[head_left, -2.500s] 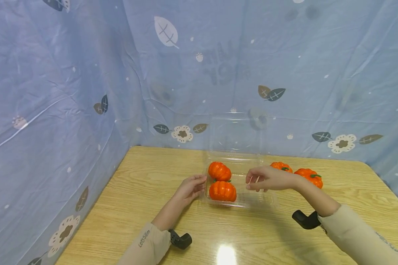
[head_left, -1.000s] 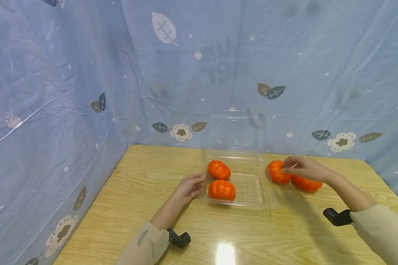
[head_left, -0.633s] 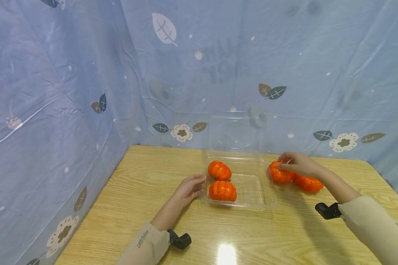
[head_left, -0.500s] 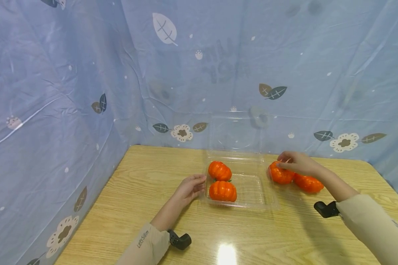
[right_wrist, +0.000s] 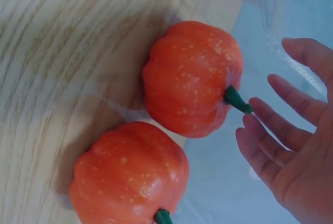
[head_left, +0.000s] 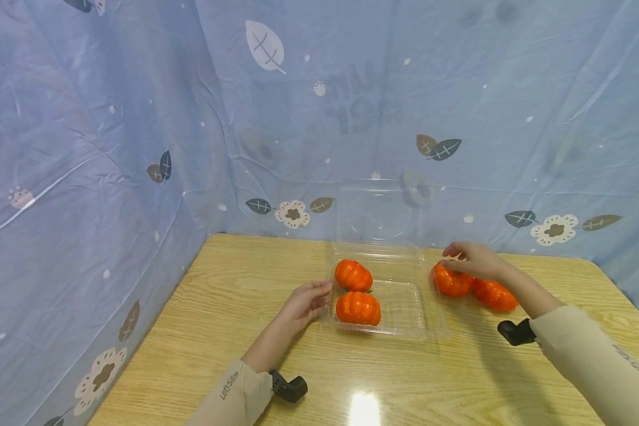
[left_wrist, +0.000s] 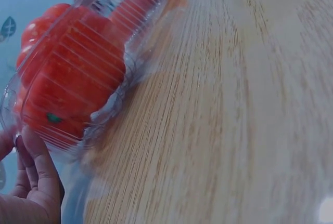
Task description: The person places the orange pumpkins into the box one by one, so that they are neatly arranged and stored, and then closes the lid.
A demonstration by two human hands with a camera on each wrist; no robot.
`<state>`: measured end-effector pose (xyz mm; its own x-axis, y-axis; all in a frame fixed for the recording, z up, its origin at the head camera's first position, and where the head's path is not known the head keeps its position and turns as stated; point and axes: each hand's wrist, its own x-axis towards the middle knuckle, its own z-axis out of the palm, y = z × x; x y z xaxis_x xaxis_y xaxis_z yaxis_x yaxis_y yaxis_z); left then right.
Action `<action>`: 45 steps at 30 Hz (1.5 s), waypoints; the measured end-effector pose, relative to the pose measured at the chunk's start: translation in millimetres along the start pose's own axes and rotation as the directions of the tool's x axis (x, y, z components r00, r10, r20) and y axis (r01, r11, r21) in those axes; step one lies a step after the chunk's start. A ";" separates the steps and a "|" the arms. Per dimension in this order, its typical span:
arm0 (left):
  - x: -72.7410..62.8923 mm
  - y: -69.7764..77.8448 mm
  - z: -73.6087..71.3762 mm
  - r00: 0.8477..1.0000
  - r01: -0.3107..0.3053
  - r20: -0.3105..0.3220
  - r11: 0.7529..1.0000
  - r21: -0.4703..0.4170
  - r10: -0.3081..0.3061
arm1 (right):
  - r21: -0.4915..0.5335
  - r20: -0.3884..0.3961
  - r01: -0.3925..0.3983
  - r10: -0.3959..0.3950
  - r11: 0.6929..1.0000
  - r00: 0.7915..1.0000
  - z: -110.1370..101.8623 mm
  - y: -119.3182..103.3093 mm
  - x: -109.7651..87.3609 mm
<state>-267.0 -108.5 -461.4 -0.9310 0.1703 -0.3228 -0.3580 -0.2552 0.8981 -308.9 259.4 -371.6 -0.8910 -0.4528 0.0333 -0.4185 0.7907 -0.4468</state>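
Observation:
A clear plastic clamshell container point(head_left: 404, 331) lies on the table with its lid point(head_left: 378, 216) raised. Two orange toy pumpkins point(head_left: 354, 276) point(head_left: 358, 308) fill its left half. My left hand point(head_left: 303, 303) pinches the container's left edge; in the left wrist view, fingers point(left_wrist: 39, 161) and thumb meet at its corner. Beyond the right side, two more pumpkins point(head_left: 454, 283) point(head_left: 494, 294) sit side by side. My right hand point(head_left: 476, 261) hovers over the nearer one, its fingers spread. In the right wrist view the fingertips are right by that pumpkin's green stem point(right_wrist: 237, 100), gripping nothing.
The wooden table point(head_left: 234, 284) runs back to a blue patterned cloth point(head_left: 298, 118) that hangs behind and at the left. Black wrist mounts point(head_left: 289, 387) point(head_left: 516, 332) stick out from both sleeves.
My right hand has moved from above the container to the pumpkins on the right, then slid slightly along the left one and opened its fingers. My left hand stays on the container.

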 end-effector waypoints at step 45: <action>1.2 -1.3 0.6 1.000 -0.006 -0.004 1.000 0.018 0.006 | -0.046 0.122 -0.103 0.108 0.994 0.987 16.6 15.6 11.5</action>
<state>-267.6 -107.4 -462.9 -0.9334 0.1648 -0.3189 -0.3515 -0.2393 0.9051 -322.7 259.7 -393.0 -0.9029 -0.4116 -0.1240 -0.3324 0.8513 -0.4059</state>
